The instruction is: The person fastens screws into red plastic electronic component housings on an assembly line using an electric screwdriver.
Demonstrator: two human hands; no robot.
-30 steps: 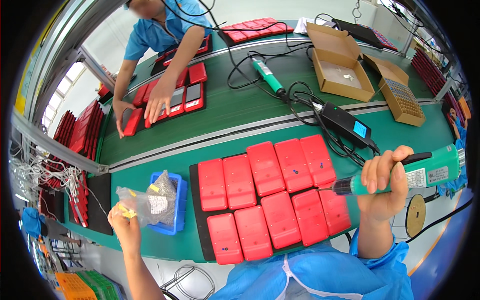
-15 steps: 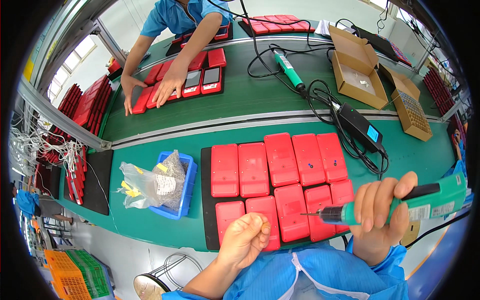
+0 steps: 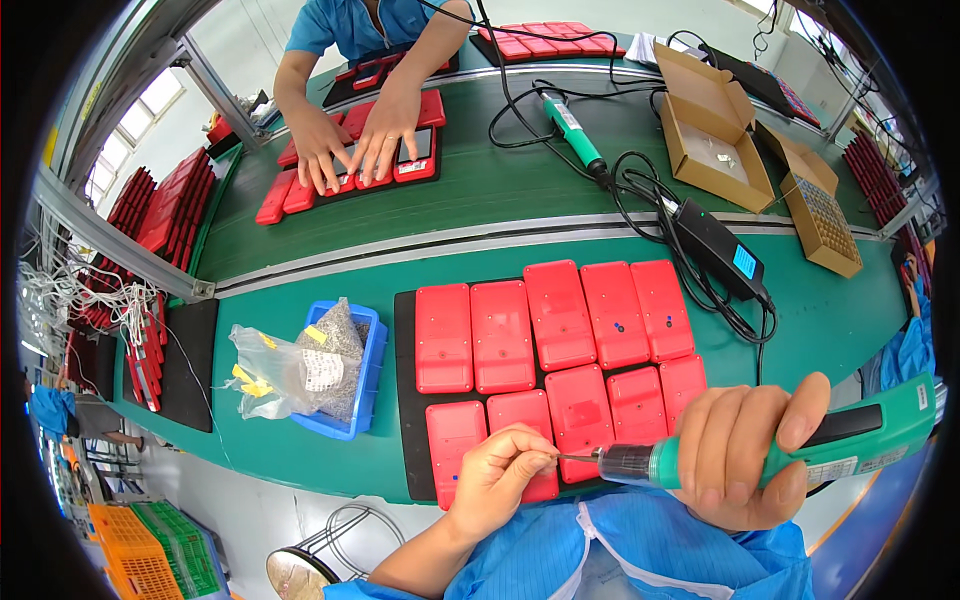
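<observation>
My right hand (image 3: 740, 455) is wrapped round a green electric screwdriver (image 3: 880, 430), held level with its thin bit pointing left. The fingertips of my left hand (image 3: 497, 482) pinch together at the tip of that bit; whatever lies between them is too small to make out. Beneath and beyond both hands, red plastic casings (image 3: 502, 335) lie in two rows on a black mat (image 3: 406, 425). Their backs face up, with small holes at the corners. Part of the near row is hidden by my hands and the tool.
Left of the mat, a blue bin (image 3: 347, 430) holds a clear bag (image 3: 340, 375) of tiny metal parts. A black power adapter (image 3: 710, 250), cables and a second green screwdriver (image 3: 575, 135) lie behind. Two cardboard boxes (image 3: 715, 165) stand far right. Across the rail, a co-worker's hands touch red devices.
The screwdriver has moved left and slightly down, bringing its bit to my left fingertips. My left hand has turned its pinch toward the bit. The co-worker's hands have shifted along their devices.
</observation>
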